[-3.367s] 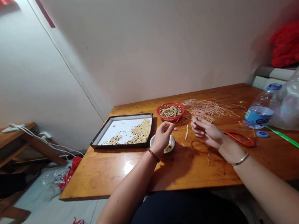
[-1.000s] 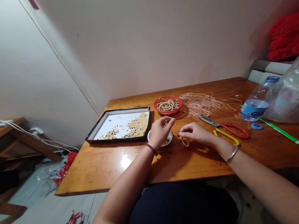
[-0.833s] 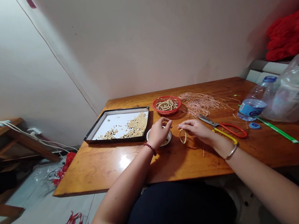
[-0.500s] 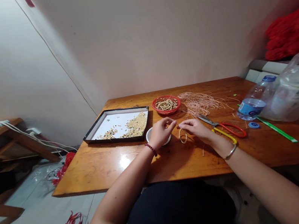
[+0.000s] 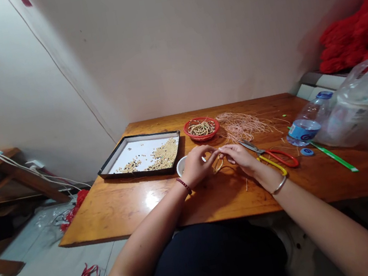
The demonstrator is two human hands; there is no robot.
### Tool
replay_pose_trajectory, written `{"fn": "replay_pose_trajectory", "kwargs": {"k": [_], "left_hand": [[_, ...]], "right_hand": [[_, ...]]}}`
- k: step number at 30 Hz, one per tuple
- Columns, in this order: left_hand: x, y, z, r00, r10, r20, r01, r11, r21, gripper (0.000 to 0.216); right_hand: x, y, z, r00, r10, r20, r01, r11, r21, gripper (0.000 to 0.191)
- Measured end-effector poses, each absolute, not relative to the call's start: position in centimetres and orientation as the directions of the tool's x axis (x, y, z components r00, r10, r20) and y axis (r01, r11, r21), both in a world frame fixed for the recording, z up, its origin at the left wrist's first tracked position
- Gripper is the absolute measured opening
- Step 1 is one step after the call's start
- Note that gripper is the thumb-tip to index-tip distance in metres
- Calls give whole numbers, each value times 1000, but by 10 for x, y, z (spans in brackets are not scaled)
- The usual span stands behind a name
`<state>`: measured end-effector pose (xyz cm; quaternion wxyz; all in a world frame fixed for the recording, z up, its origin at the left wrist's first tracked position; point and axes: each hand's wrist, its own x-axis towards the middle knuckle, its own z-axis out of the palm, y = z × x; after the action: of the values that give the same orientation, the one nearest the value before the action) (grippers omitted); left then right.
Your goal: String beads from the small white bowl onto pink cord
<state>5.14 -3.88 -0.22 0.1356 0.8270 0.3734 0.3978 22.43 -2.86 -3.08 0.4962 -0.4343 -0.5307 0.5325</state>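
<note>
A small loop of pale beads, a beaded bracelet [image 5: 219,166], hangs below the fingertips of both hands. My left hand [image 5: 198,166] is closed in a pinch at its top, partly covering it. From the other side my right hand [image 5: 241,157] pinches at the same spot, and the fingertips of the two hands meet. The thread ends between the fingers are too small to make out. Behind my left wrist stands a white bowl [image 5: 180,164], mostly hidden. Scissors [image 5: 268,157] with one red and one yellow handle lie right beside my right hand.
A black-rimmed tray [image 5: 105,175] holds loose pale and dark beads. Behind my hands, a red basket [image 5: 217,131] contains beaded strings, beside a heap of pink cords [image 5: 243,125]. To the right are a water bottle [image 5: 304,122], its blue cap [image 5: 307,152], a green strip [image 5: 337,157] and a plastic bag [image 5: 346,115].
My hands have come together, fingertips now touching where a small gap was. The bracelet has shifted left, closer to my left hand and partly behind its fingers. The whole view has shifted slightly.
</note>
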Motion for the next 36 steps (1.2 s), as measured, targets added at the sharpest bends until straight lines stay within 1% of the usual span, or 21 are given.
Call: {"fn": "replay_pose_trajectory", "kwargs": {"k": [3,6,9,11,14,18,21,23,25,28,30,33,36], "left_hand": [[52,-42,-2,513,665,542,572,-736,362,20],[52,-43,-3,576,654,491,630,-737,244,24],[53,-43,-3,580,664,473,667,-720,193,30],[53,-43,-3,569,664,485,669,-717,197,32],[53,-42,-3,546,671,502,650,-717,251,32],[53,-41,-3,519,704,484,644,-695,320,23],[53,-42,-2,482,730,484,650,-669,362,19],[54,-43,-2,425,753,503,654,-639,405,18],[54,-43,-3,345,794,501,658,-585,474,21],[54,-41,-7,260,857,445,622,-501,602,32],[54,-38,-9,267,877,400,559,-479,677,38],[54,-34,-11,335,886,322,464,-452,762,40],[54,-31,-12,388,877,285,407,-440,801,41]], "right_hand": [[224,-29,-30,-121,989,85,-80,76,-994,30],[225,-29,-30,-121,988,92,-75,83,-994,30],[226,-27,-31,-109,991,83,-72,76,-995,32],[227,-26,-32,-106,991,78,-70,70,-995,33],[227,-27,-31,-116,991,69,-67,62,-996,32],[226,-30,-28,-158,984,82,-46,76,-996,32],[224,-33,-27,-188,976,110,8,114,-993,33],[223,-33,-26,-185,974,130,52,142,-988,34],[223,-33,-26,-180,972,150,76,166,-983,35],[223,-32,-28,-191,964,183,75,200,-977,35],[223,-31,-28,-201,959,201,71,218,-973,35],[224,-31,-29,-216,953,215,56,232,-971,35],[224,-31,-30,-234,945,227,50,245,-968,35]]}}
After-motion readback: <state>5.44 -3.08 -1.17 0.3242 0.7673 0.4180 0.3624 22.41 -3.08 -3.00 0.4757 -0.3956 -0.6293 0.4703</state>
